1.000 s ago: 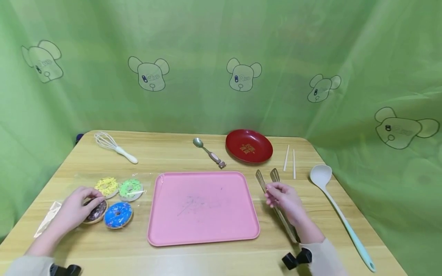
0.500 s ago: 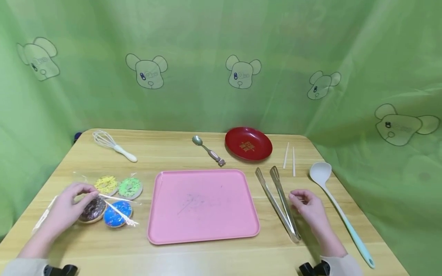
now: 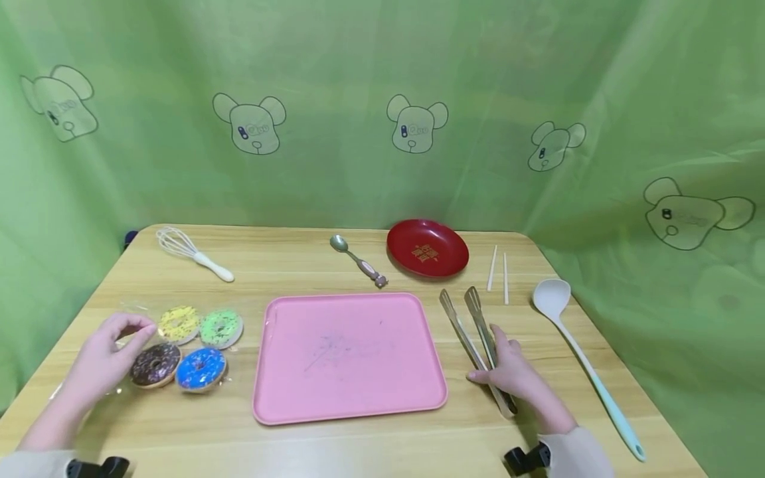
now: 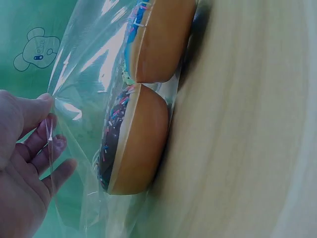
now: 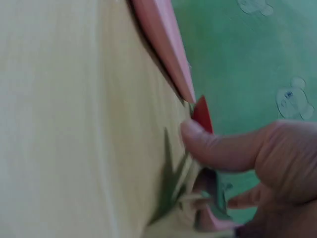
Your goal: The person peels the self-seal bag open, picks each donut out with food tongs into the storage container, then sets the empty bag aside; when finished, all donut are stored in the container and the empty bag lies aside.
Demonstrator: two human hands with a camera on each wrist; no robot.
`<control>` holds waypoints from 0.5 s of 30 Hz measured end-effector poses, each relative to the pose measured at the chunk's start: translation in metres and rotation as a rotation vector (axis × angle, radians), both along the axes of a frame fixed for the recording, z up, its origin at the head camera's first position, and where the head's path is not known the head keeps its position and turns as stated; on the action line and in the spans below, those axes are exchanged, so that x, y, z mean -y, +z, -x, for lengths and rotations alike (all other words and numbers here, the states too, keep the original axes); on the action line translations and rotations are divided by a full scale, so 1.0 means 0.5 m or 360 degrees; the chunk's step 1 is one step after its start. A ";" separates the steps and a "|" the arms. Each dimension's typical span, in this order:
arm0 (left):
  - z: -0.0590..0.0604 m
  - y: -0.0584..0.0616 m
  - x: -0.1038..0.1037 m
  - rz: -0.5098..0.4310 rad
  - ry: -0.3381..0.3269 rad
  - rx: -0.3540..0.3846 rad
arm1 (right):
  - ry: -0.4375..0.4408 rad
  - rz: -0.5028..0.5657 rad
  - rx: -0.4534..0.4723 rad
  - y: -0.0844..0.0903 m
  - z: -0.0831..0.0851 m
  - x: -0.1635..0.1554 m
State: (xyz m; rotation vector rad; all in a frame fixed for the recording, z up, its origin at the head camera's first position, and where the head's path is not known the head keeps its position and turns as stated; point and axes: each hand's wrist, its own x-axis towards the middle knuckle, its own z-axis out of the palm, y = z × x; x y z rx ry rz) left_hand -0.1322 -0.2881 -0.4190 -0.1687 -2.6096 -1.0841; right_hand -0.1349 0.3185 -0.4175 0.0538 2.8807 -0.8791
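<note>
Right of the pink tray (image 3: 349, 405), the right hand (image 3: 508, 373) lies over the metal tongs (image 3: 472, 332), fingers (image 5: 218, 148) curled round both arms. Left of the tray, the left hand (image 3: 104, 355) pinches the clear wrapper (image 4: 84, 99) over the chocolate doughnut (image 3: 155, 364).

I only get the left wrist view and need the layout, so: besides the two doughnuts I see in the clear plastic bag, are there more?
Observer: Yes, two more. The head view shows a yellow-sprinkled doughnut and a green-iced doughnut behind them.
Operator: What is the right hand doing?
Observer: The right hand grips the metal tongs, right of the pink plastic tray.
Operator: Anything beyond the tray?
Observer: A round red plate.
</note>
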 end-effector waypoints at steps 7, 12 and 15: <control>-0.003 0.001 -0.001 -0.0017 0.0017 -0.0030 | -0.0030 -0.0074 -0.0058 -0.004 0.002 0.000; -0.006 0.002 0.000 -0.0013 0.0027 -0.0031 | -0.0052 -0.0073 -0.0234 -0.010 0.005 -0.009; -0.006 0.002 0.001 -0.0007 0.0031 -0.0020 | -0.0089 -0.0072 -0.0292 -0.012 0.005 -0.015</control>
